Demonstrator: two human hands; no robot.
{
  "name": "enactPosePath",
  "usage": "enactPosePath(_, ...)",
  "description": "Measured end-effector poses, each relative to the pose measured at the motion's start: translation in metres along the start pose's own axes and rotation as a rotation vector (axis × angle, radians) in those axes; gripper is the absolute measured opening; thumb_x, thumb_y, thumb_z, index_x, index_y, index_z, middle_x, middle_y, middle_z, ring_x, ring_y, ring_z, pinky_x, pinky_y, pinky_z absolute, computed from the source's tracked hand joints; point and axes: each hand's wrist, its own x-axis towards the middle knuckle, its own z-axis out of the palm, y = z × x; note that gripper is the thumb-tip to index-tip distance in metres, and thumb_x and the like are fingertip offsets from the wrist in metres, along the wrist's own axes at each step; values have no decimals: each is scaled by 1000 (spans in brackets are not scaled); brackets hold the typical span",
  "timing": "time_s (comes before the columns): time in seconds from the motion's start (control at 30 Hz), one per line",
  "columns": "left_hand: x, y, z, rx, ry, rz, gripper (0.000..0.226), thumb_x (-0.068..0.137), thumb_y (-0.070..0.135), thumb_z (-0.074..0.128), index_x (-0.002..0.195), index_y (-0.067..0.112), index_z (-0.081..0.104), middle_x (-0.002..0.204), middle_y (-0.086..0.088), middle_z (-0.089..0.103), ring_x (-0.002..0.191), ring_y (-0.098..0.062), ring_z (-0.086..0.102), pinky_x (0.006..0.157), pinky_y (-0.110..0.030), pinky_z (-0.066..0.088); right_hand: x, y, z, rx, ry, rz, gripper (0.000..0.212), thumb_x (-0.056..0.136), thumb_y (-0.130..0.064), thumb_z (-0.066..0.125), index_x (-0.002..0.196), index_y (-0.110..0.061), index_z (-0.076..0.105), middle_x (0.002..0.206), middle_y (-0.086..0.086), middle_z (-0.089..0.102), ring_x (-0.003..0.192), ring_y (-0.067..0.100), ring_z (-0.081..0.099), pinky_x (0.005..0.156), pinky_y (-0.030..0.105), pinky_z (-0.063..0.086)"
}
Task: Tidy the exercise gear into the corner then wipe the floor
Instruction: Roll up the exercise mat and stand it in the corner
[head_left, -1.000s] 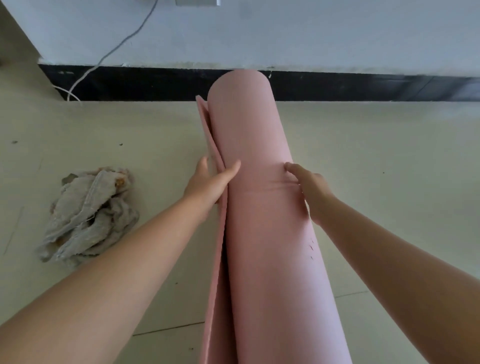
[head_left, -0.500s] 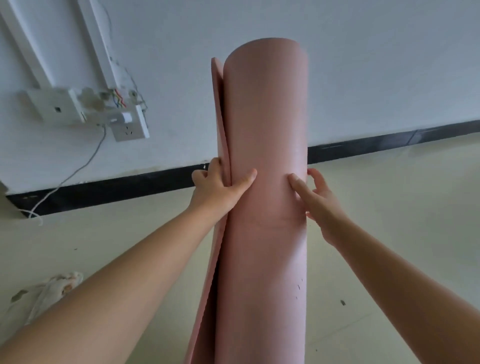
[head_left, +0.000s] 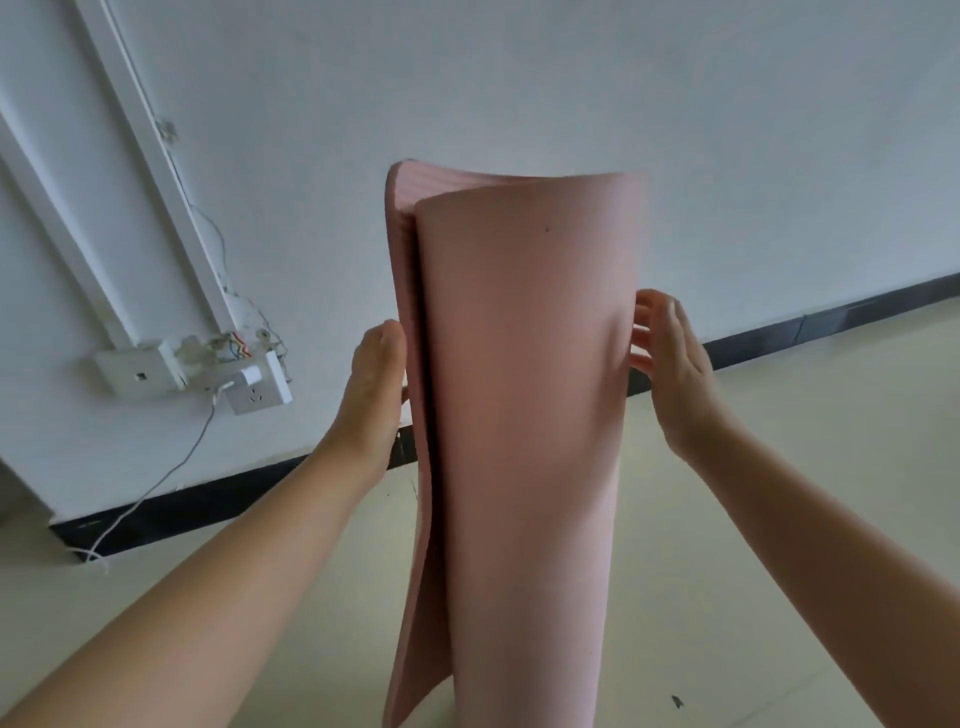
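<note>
A rolled pink exercise mat (head_left: 524, 415) stands upright in front of me, close to the camera, its loose outer flap running down the left side. My left hand (head_left: 376, 384) presses flat against that flap on the roll's left side. On the opposite side my right hand (head_left: 670, 364) touches the roll with straight, spread fingers. Both hands sit at about mid height of the visible roll. The roll's bottom end is out of view.
A white wall with a black skirting board (head_left: 218, 499) runs behind the mat. A loose wall socket (head_left: 257, 387) with exposed wires and a hanging white cable (head_left: 156, 493) is at the left. Pale floor (head_left: 805, 441) spreads to the right.
The mat has been tipped up from leaning to upright and sits closer to me. My view rose, so the rag on the floor left the frame. Both hands moved outward onto the roll's sides.
</note>
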Motion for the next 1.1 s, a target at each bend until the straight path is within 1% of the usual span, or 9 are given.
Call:
enactPosePath(0.07,15,27,0,-16,64,46,69,64,75,31,110,26,46,109,9,55,99,-7,50,96,-31,41,23,-33,-2,37,26,28,49,82,-56,23,95,-19,53,97,-4,58,89,5,55,84,24,42)
enactPosePath(0.17,35,76,-2,125,-77,-22,52,88,68,26,119,30,45,105,12,57,100,-8,55,84,-27,46,51,-75,-15,-78,-30,174,53,94,-58,27,73,-15,53,79,-3,56,75,10,55,81,30,40)
enactPosePath(0.33,56,152,-12,296,-372,-470,58,88,66,26,77,21,61,74,-2,60,59,-16,62,61,-28,56,80,-122,-32,-453,-303,458,41,86,-48,55,94,-8,59,78,2,62,71,18,61,88,40,52)
enactPosePath(0.43,60,174,5,582,-453,-598,50,84,61,49,110,18,52,84,2,64,62,-13,65,54,-22,55,80,-136,-25,-715,-449,481,32,83,-39,61,89,-8,56,80,6,60,76,23,60,71,34,53)
enactPosePath(0.53,50,178,24,893,-457,-546,72,80,49,65,134,17,30,104,-1,56,83,-19,59,60,-26,50,59,-141,-22,-934,-493,402,42,83,-48,57,100,-10,52,88,3,54,82,22,54,66,29,39)
enactPosePath(0.67,27,186,38,1054,-482,-491,59,80,46,63,122,14,36,94,0,55,89,-23,57,70,-31,45,39,-156,-39,-1020,-551,484,53,88,-51,49,115,-6,43,103,9,59,81,20,45,68,28,36)
enactPosePath(0.77,5,182,42,1082,-521,-513,69,80,56,59,128,16,30,113,-5,51,97,-24,59,75,-32,51,23,-166,-46,-1099,-586,493,62,87,-60,43,119,-7,43,113,9,58,96,25,53,73,29,36)
enactPosePath(0.9,-19,181,35,1011,-490,-671,70,78,63,56,124,18,30,121,-6,48,101,-27,59,85,-42,54,5,-177,-52,-1199,-686,533,69,85,-66,37,121,-6,43,117,10,55,109,28,53,89,34,40)
enactPosePath(1.1,-34,186,18,966,-439,-1003,79,67,68,63,122,17,42,122,-7,54,112,-29,57,92,-41,51,-14,-190,-33,-1270,-816,538,78,83,-72,33,124,-6,41,120,10,53,111,28,50,90,33,38)
